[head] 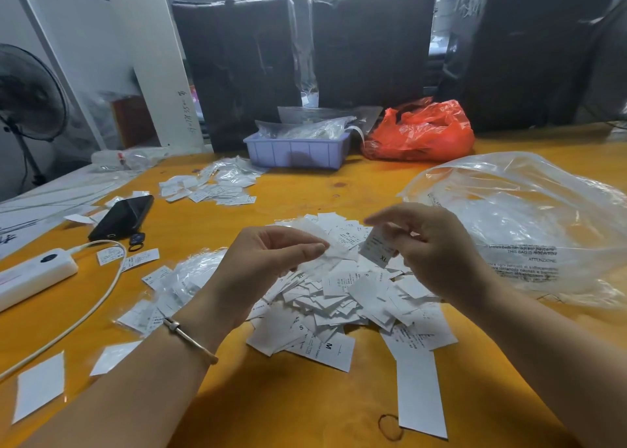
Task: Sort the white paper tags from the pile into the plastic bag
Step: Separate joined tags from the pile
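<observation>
Here, above the pile of white tags [342, 298] at centre frame, the right hand [431, 247] pinches an XL tag [377, 248], evidently for reading its size. The left hand [268, 261] pinches a blank tag [334, 251], while the clear plastic bag [529, 223] lies open-mouthed at right, within reach.

Table: a wide orange-yellow wooden tabletop [305, 407] is seen filling the lower view, its surface lit evenly from above.
Backdrop: three tall dark bundles wrapped in black plastic film [369, 40] are lined up upright along the far edge.
Left wall: a pale grey-white wall [78, 40] is crossed by a slanting white painted beam [159, 64], with handwriting marked on its side.
Corner: a black round-caged standing fan [29, 94] is caught at the left, on a thin pole.
</observation>
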A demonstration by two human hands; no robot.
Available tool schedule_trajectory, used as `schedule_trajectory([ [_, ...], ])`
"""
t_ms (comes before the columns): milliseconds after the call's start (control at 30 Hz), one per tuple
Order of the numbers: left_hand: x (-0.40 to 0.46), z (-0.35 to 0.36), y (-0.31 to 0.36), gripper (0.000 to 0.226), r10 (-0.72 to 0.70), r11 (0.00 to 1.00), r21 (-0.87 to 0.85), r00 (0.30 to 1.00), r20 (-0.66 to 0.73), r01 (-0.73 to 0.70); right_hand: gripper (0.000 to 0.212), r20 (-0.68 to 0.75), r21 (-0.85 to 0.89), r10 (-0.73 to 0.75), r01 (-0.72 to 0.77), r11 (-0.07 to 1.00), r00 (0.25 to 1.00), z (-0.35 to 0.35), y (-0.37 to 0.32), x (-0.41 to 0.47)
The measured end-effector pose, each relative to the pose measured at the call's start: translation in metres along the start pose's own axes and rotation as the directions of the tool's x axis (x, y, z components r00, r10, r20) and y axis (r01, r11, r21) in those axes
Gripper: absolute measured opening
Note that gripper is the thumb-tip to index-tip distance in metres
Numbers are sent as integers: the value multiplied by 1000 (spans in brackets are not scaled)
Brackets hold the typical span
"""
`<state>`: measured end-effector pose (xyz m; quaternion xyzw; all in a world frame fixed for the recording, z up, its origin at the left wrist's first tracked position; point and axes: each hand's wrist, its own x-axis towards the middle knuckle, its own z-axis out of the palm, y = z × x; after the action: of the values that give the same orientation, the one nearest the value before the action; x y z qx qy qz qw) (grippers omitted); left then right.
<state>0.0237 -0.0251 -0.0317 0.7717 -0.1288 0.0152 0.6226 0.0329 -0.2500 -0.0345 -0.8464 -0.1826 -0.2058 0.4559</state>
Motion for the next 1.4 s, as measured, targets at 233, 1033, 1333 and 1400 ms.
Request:
schedule_trajectory([
  [233,-4,6,1,22,105,984,122,973,206,-132,30,353,199,-41,-32,979,935,8,-18,-9],
  [1033,-6,8,1,7,327,893,281,937,126,-350,46,-255,202,-258,312,928,932,-4,-44,-18],
  [1333,-8,13,1,13,317,882,308,932,173,-357,38,-192,262,-245,290,920,950,-1,-52,-23],
  [1400,-8,13,2,15,314,882,310,933,173,-354,37,-180,254,-255,295,921,950,1,-52,-23],
])
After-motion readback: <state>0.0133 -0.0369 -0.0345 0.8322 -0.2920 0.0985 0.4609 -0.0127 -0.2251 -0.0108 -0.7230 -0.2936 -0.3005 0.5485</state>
